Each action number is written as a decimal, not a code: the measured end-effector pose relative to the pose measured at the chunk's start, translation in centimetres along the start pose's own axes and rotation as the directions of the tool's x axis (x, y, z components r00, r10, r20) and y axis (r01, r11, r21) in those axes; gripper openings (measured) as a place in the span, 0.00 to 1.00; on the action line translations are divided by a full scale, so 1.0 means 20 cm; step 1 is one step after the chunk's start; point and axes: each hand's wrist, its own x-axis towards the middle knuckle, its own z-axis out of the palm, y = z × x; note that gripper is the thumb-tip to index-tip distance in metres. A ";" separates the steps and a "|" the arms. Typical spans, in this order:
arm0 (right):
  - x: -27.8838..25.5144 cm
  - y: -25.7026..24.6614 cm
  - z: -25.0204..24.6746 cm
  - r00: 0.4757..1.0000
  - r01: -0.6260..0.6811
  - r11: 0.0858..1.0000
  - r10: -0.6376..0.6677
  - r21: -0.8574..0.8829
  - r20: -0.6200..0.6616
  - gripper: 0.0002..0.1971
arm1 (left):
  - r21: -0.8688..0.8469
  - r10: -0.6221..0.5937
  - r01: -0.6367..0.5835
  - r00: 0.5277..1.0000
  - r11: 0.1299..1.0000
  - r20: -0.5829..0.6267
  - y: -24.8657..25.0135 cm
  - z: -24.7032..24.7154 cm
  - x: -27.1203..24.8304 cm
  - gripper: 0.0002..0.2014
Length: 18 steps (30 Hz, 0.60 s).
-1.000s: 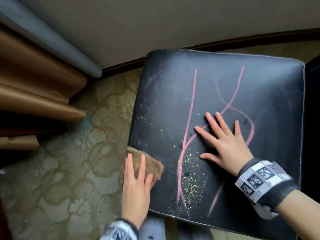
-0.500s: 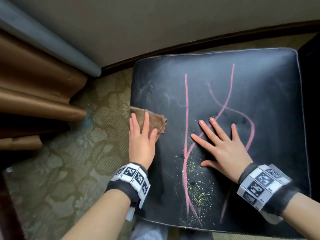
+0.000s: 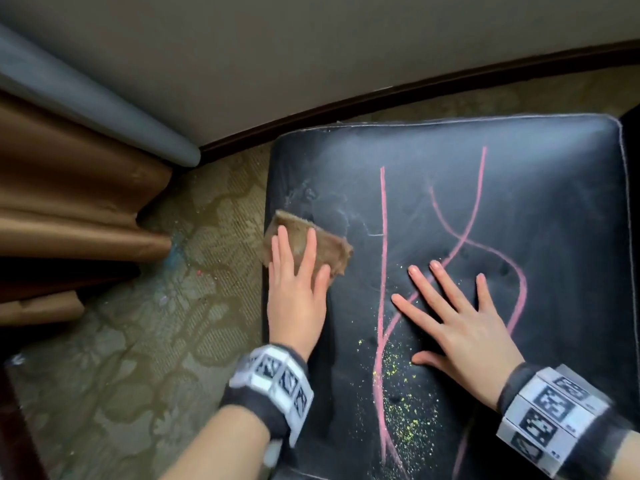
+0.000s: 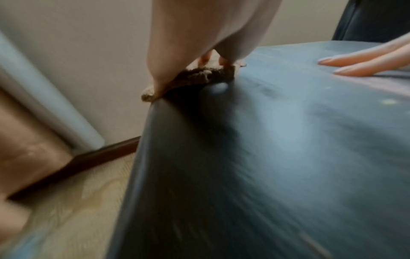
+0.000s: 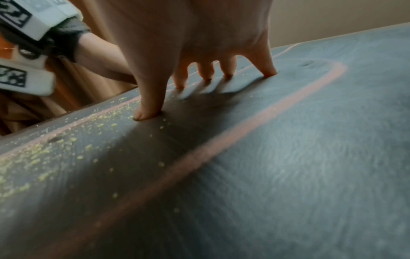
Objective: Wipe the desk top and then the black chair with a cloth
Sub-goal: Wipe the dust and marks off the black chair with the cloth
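The black chair seat (image 3: pixel 554 202) fills the right of the head view, marked with pink chalk lines (image 3: pixel 382 258) and yellow crumbs (image 3: pixel 405 410). A folded brown cloth (image 3: pixel 301 237) lies on the seat's left edge. My left hand (image 3: pixel 298 282) presses flat on the cloth with straight fingers. In the left wrist view the cloth (image 4: pixel 199 77) sits under the palm at the seat's edge (image 4: pixel 155 112). My right hand (image 3: pixel 460 327) rests open on the seat's middle, fingers spread over the chalk lines. In the right wrist view its fingertips (image 5: pixel 269 72) touch the seat (image 5: pixel 310 175).
Patterned carpet (image 3: pixel 138 375) lies left of the chair. Brown curtain folds (image 3: pixel 69 209) and a grey curtain (image 3: pixel 86 98) hang at the left. A wall with a dark baseboard (image 3: pixel 346 112) runs behind the seat. The chair's back (image 3: pixel 632 116) rises at the far right.
My left hand has slid the cloth along the seat's left edge, from the near corner toward the far side. The right hand stays planted on the seat.
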 end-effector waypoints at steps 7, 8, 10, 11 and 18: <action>0.19 0.24 -0.17 0.992 -0.075 0.995 0.068 -0.061 -0.103 0.55 | 0.010 0.091 -0.092 0.991 0.996 0.103 -0.02 -0.05 -0.07 0.26; 0.23 0.28 -0.18 0.994 -0.083 0.994 0.078 -0.074 -0.071 0.57 | -0.001 0.121 -0.121 0.990 0.993 0.070 -0.01 -0.08 0.08 0.26; 0.27 0.34 -0.17 0.999 -0.052 0.995 0.051 -0.090 -0.015 0.59 | 0.019 0.127 -0.129 0.990 0.992 0.052 0.01 -0.13 0.39 0.25; 0.27 0.35 -0.16 1.000 -0.028 0.995 0.028 -0.101 -0.003 0.60 | 0.021 0.114 -0.116 0.992 0.993 0.056 0.02 -0.14 0.48 0.23; 0.26 0.36 -0.15 1.000 -0.011 0.994 0.013 -0.108 0.022 0.61 | -0.031 0.181 -0.180 0.982 0.983 0.056 -0.03 -0.04 0.00 0.23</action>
